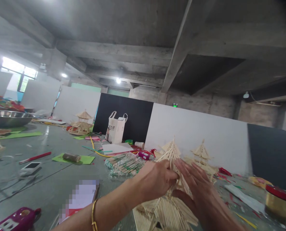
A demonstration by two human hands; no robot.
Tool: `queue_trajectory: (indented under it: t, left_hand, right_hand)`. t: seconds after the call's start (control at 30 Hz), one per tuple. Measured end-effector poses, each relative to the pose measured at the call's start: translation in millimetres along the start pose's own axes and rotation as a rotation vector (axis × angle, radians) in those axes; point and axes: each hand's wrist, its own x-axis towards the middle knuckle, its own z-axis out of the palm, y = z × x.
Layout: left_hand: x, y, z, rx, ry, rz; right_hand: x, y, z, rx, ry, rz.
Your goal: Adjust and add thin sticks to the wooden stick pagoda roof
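A pale pavilion model (165, 211) built of thin wooden sticks stands in front of me, its pointed roof rising between my hands. My left hand (158, 176), with a gold bangle on the wrist, has its fingers curled and closed on the roof sticks from the left. Stretched fingers of my right hand (197, 183) lie along the roof's right slope, the thumb apart below. The hands hide part of the upper roof. Just behind is another stick pavilion (202, 150).
Bundled sticks in clear plastic (125, 163), a phone (82, 195) and a purple glue gun (19, 218) lie to the left. A red-lidded jar (279, 205) stands at right. Further back are a paper bag (116, 130), a metal basin (9, 118) and white and black panels.
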Motion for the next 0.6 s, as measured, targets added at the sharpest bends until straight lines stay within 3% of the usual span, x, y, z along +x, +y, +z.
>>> queue_trajectory:
  t: [0.23, 0.6]
  left_hand:
    - [15, 2, -2.5, 0.048, -0.05, 0.06]
    - [16, 0, -0.6, 0.064, -0.077, 0.073]
  right_hand:
    - [3, -2, -4, -0.008, -0.002, 0.027]
    - [1, -6, -8, 0.053, -0.011, 0.05]
